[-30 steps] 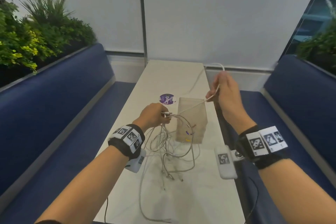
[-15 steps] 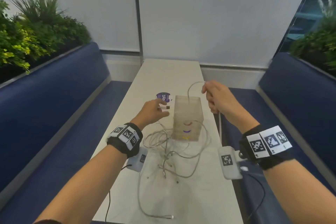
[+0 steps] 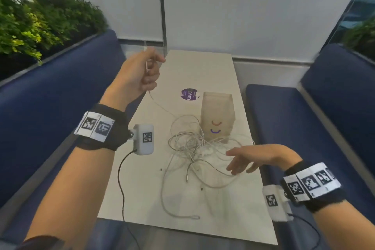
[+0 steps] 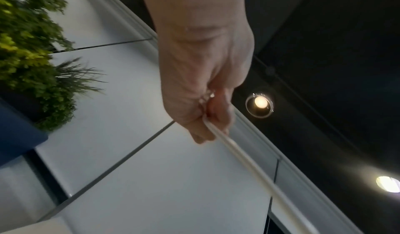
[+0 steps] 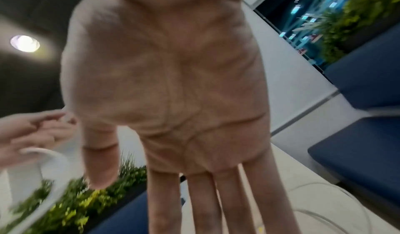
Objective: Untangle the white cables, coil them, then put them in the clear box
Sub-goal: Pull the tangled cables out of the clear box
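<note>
A tangle of white cables (image 3: 192,148) lies on the pale table (image 3: 205,71) in front of the clear box (image 3: 217,115). My left hand (image 3: 142,73) is raised above the table's left edge and pinches one white cable (image 4: 218,138) near its end. That cable runs down from the hand to the tangle. My right hand (image 3: 243,160) hovers low at the right side of the tangle with straight fingers (image 5: 205,203) and holds nothing. The clear box stands upright, with curved coloured marks low on its front.
A round purple sticker (image 3: 188,94) lies on the table left of the box. Blue benches (image 3: 50,97) run along both sides of the table. Green plants (image 3: 30,16) stand behind the left bench. A black wrist-camera wire (image 3: 121,178) hangs across the table's near left corner.
My left hand has risen up and to the left with the cable. My right hand has let go of the cable it held and dropped, open, beside the tangle.
</note>
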